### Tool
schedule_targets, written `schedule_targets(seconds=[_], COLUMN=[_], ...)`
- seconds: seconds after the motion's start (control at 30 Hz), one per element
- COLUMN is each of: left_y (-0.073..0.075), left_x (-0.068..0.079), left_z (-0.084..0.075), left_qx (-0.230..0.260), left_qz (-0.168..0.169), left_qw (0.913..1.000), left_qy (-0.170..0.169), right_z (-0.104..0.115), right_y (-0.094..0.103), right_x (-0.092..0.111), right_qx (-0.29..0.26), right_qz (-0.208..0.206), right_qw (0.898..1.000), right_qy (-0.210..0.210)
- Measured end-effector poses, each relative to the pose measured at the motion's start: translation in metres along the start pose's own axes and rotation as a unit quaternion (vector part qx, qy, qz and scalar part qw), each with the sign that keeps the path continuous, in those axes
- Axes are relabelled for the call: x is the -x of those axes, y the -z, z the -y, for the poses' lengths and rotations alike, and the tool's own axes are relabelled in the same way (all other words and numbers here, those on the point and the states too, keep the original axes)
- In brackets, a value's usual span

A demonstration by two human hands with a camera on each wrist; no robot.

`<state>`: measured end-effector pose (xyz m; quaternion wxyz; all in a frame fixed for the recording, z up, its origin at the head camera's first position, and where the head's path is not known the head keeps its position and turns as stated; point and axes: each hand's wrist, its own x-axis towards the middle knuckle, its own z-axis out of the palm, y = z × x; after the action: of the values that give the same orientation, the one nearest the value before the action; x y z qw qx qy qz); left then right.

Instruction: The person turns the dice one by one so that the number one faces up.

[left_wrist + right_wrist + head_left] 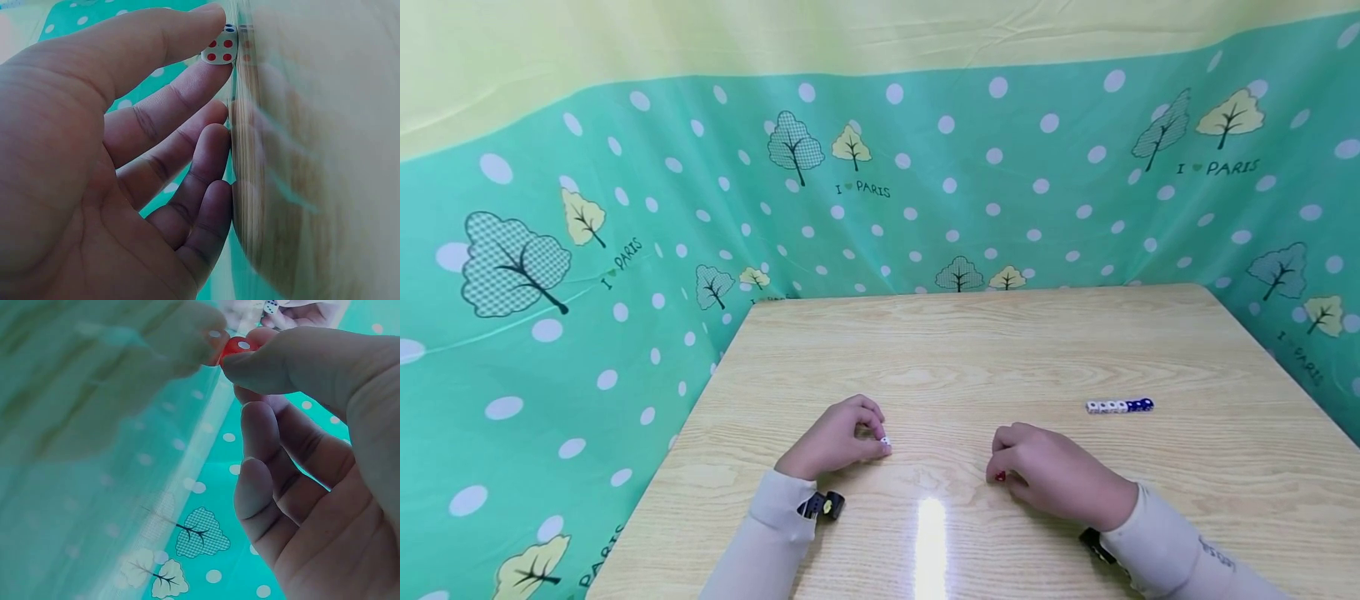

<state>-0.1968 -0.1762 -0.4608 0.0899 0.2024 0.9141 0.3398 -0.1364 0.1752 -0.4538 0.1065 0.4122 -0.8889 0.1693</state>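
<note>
Between thumb and index finger, my left hand (842, 435) pinches a white die (220, 50) close to the tabletop. Red pips show on one of its faces and blue ones on another. To the right, my right hand (1051, 473) holds a red die (237, 347) by thumb and index finger, low over the wood; a single white pip faces the right wrist camera. The other fingers of both hands curl loosely near the table surface. The two hands are apart, with bare wood between them.
A straight row of several white dice (1107, 407) and blue dice (1140, 405) lies beyond my right hand. The wooden table (925, 350) carries a bright light reflection near its front. A green dotted cloth (917, 208) hangs behind the table and along its sides.
</note>
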Motion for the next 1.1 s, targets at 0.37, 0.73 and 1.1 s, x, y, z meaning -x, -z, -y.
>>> schedule_targets(seconds=[0.37,0.73,1.1], left_y=[0.0,0.0,0.0], left_x=[0.0,0.0,0.001], left_z=[0.0,0.001,-0.001], left_qx=[0.003,0.002,0.007], left_qz=[0.001,-0.001,0.001], left_qw=[1.0,1.0,1.0], left_qy=[0.001,0.006,0.006], right_z=[0.0,-0.006,-0.011], right_y=[0.003,0.007,0.006], right_x=[-0.001,-0.003,-0.004], right_qx=[-0.024,-0.078,-0.109], right_qz=[0.009,0.05,0.052], right_qw=[1.0,0.993,0.988], right_qy=[-0.013,-0.068,-0.096])
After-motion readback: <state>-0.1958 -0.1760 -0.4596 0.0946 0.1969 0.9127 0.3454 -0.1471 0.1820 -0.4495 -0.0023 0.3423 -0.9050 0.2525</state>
